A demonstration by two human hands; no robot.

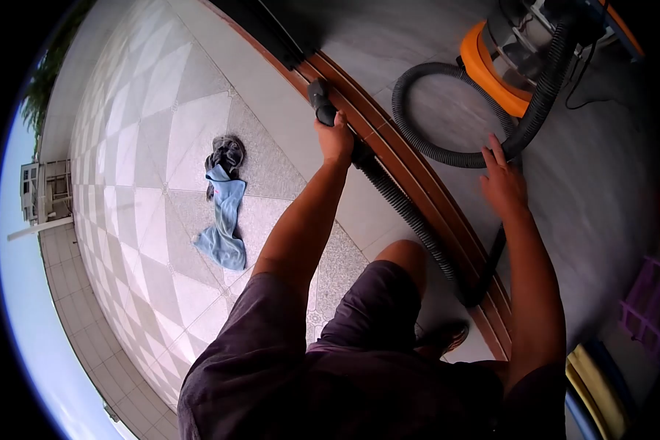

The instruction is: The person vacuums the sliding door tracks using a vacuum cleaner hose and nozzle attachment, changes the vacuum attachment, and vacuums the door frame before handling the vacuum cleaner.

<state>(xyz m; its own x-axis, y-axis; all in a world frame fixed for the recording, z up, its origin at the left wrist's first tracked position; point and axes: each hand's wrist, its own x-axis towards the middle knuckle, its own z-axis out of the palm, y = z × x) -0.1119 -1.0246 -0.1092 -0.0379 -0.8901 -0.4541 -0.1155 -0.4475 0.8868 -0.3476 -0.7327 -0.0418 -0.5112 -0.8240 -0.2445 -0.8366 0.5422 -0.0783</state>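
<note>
My left hand (335, 139) is wrapped round the black vacuum cleaner wand end (320, 99), whose nozzle tip rests over the brown door track. From that grip the ribbed hose (400, 194) runs back along the track toward my foot. Over the grey floor, my right hand (504, 183) has its fingers stretched out beside or on the coiled part of the hose (436, 155); contact is hard to tell. The orange and clear vacuum cleaner (491, 70) stands just beyond that hand.
A brown sliding-door track (389, 139) separates the grey floor from a tiled terrace (150, 154). Blue and dark cloths (224, 213) lie on the tiles. At lower right are a purple plastic rack (649, 301) and a yellow item (594, 381).
</note>
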